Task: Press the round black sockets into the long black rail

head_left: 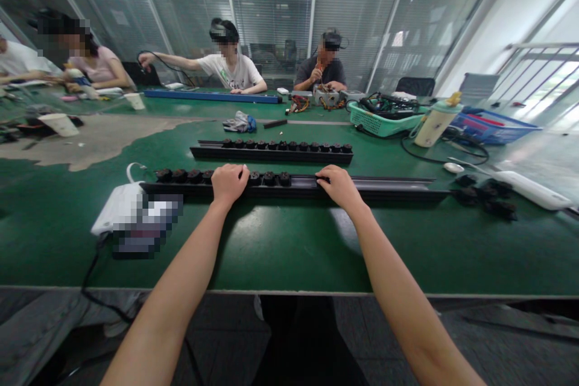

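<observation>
A long black rail (389, 194) lies crosswise on the green table in front of me. Black round socket modules (269, 178) sit in a row along its left part, while the channel to their right shows bare grey. My left hand (230, 184) is closed over the rail among the modules and hides some of them. Farther right, my right hand (339, 186) has thumb and fingers pinched at the rail's far lip; whether a small part is also between them is hidden. Behind lies a second, shorter black rail (271, 154) filled with similar modules.
A white adapter (118, 208) and a blurred-out flat object (147, 229) lie at the left. Loose black modules (486, 196) and a white power strip (536, 189) are at right. A green basket (380, 120), a bottle (435, 123) and several people are beyond.
</observation>
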### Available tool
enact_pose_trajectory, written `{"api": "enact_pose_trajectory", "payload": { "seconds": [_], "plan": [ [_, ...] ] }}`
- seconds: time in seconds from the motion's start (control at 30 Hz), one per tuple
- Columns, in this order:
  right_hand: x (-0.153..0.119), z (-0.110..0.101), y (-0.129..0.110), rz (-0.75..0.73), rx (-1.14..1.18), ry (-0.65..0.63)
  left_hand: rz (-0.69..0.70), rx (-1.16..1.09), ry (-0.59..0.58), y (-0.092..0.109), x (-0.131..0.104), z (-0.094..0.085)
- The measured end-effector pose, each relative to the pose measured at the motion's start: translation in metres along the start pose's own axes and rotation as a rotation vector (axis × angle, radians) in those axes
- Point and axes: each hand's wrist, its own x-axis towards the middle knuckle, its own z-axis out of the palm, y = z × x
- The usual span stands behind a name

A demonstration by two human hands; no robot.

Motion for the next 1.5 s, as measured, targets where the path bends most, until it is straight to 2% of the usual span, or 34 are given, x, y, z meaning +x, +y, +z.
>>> {"api": "enact_pose_trajectory", "payload": {
  "seconds": [1.27,1.5],
  "plan": [
    [-0.0032,-0.0059,-0.0035,0.076,-0.088,0.017,-0.003,0.001,0.013,0.0000,0.0002,0.0006],
    [-0.0037,-0.0101,-0.0070,0.110,-0.113,-0.008,-0.005,0.026,-0.017,0.0016,0.0006,-0.0013]
  ]
}}
